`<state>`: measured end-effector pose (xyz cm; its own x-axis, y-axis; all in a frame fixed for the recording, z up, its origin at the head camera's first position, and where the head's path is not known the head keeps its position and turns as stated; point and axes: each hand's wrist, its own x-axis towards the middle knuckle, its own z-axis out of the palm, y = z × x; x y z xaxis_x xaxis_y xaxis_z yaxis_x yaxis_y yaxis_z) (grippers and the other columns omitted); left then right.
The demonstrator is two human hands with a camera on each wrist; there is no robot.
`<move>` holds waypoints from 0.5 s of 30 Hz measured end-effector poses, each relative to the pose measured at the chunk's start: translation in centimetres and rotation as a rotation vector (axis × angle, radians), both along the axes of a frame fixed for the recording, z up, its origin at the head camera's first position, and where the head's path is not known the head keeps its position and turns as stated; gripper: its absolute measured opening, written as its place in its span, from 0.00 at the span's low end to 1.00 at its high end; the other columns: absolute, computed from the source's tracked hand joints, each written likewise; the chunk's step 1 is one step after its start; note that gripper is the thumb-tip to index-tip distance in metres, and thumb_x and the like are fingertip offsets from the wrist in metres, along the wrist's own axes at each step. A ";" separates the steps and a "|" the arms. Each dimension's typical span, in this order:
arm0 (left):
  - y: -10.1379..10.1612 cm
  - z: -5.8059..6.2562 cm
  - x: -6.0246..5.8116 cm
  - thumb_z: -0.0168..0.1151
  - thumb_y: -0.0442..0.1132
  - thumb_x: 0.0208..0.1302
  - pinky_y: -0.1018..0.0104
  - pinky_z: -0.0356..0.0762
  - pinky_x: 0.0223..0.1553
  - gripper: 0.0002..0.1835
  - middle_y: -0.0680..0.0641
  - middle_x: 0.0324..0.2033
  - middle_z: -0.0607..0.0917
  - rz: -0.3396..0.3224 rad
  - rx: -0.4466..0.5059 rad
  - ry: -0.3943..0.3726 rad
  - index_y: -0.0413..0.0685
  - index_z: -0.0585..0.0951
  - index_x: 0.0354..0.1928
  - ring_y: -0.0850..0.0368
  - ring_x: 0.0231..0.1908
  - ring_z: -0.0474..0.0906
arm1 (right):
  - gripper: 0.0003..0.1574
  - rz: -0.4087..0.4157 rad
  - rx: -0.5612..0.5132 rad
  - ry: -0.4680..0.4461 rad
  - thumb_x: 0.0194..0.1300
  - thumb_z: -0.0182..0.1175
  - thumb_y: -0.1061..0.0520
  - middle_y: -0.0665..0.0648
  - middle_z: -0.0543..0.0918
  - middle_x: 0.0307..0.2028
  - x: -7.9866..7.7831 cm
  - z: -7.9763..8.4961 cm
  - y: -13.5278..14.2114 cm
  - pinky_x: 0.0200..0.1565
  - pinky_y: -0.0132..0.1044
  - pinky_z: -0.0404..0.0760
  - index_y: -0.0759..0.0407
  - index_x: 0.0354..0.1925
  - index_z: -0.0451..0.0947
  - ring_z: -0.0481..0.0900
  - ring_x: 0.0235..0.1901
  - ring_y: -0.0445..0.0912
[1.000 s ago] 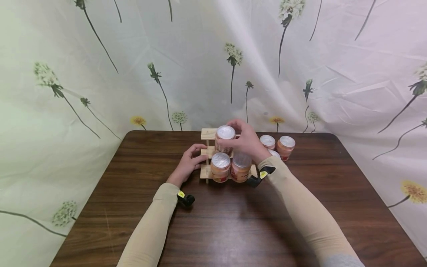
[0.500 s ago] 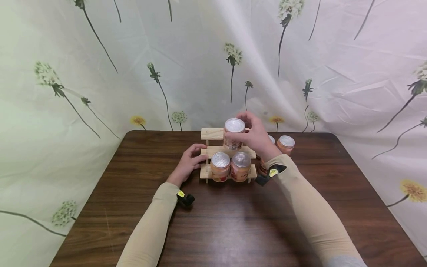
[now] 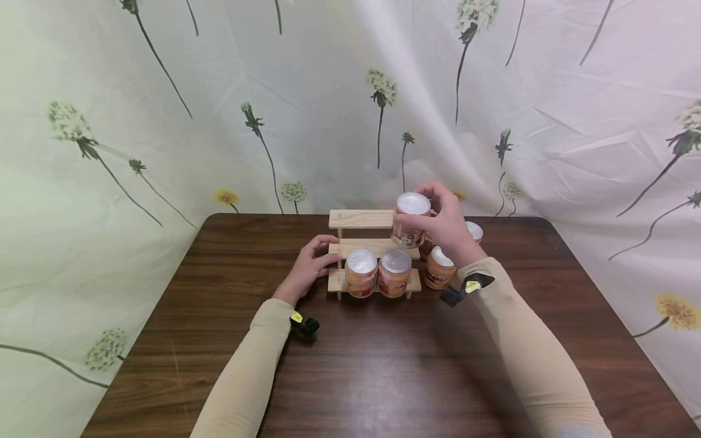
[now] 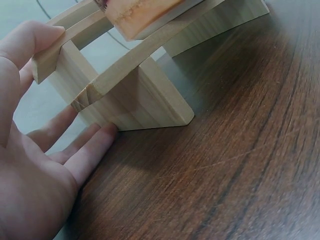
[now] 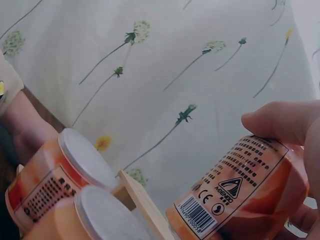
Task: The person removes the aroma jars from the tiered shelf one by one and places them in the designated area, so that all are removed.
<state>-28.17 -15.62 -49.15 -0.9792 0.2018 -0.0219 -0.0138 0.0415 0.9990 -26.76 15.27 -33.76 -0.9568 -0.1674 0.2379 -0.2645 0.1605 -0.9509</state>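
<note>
A three-step wooden rack [image 3: 361, 219] stands at the back middle of the table. My left hand [image 3: 310, 264] holds its left end, thumb and index finger at the middle step; in the left wrist view the other fingers touch its side panel [image 4: 160, 95]. My right hand [image 3: 446, 222] grips an orange-labelled jar [image 3: 411, 228] with a pale lid, raised over the rack's right end. The right wrist view shows this jar's barcode side [image 5: 235, 190] and my thumb on it. Two similar jars, a left one [image 3: 361, 274] and a right one [image 3: 395, 274], sit on the lowest step.
More jars stand on the table right of the rack, a front one [image 3: 440, 271] and a back one [image 3: 474, 231], partly behind my right hand. A flower-printed cloth [image 3: 306, 121] hangs behind the dark wooden table [image 3: 361, 365].
My right hand has lifted the jar off the middle step and carried it rightward, over the rack's right end. My left hand stays at the rack.
</note>
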 end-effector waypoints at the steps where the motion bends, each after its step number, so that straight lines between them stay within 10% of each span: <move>1: 0.0 0.0 0.0 0.67 0.40 0.74 0.55 0.85 0.50 0.23 0.38 0.69 0.72 0.001 0.000 -0.001 0.49 0.75 0.67 0.45 0.56 0.80 | 0.30 -0.003 -0.001 -0.003 0.58 0.79 0.59 0.54 0.78 0.49 0.1 0.0 0.3 0.49 0.42 0.78 0.57 0.52 0.72 0.77 0.49 0.50; 15: 0.1 0.3 0.3 0.67 0.40 0.74 0.54 0.84 0.51 0.22 0.38 0.71 0.68 0.012 -0.015 -0.009 0.50 0.75 0.67 0.44 0.58 0.78 | 0.27 0.017 -0.134 -0.012 0.59 0.76 0.66 0.55 0.77 0.49 1.1 -1.1 4.1 0.38 0.37 0.85 0.54 0.48 0.71 0.81 0.42 0.46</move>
